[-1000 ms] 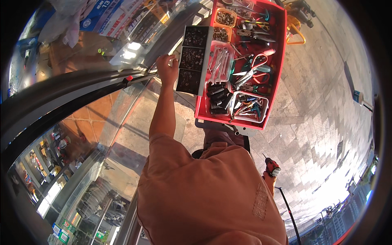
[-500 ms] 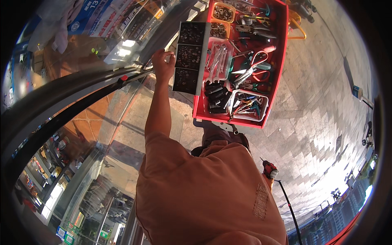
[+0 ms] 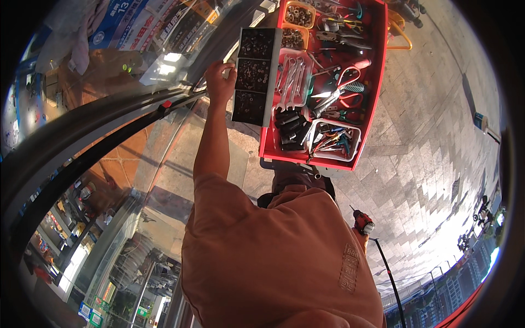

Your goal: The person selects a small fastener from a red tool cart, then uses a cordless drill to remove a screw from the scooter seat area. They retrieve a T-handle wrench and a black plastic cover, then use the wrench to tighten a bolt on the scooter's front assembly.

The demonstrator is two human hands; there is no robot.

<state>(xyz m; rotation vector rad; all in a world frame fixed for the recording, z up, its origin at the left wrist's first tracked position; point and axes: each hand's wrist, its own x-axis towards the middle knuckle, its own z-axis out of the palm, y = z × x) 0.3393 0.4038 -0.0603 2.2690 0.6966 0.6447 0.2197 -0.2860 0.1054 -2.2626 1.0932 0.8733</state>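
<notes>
My left hand [image 3: 220, 82] is beside the left edge of a black three-compartment tray [image 3: 237, 112] holding small metal fasteners. Its fingers are curled into a pinch, and whatever lies between them is too small to make out. Low at my right side, my right hand [image 3: 360, 238] shows only in part past my shirt. It grips a red cordless drill [image 3: 363, 221] with a bit pointing up and away. The tray adjoins the left side of a red tool drawer [image 3: 328, 163].
Inside the drawer are several wrenches [image 3: 291, 81], red-handled scissors [image 3: 348, 82], black sockets [image 3: 291, 128], yellow bins of fasteners [image 3: 299, 15] and a white tub of hand tools [image 3: 358, 147]. A dark curved rail [image 3: 82, 117] and glass stand on the left; paving [image 3: 415, 153] is on the right.
My left hand has shifted very slightly to the right along the tray's edge, fingers still curled. The drill stays in my right hand, moved a touch lower.
</notes>
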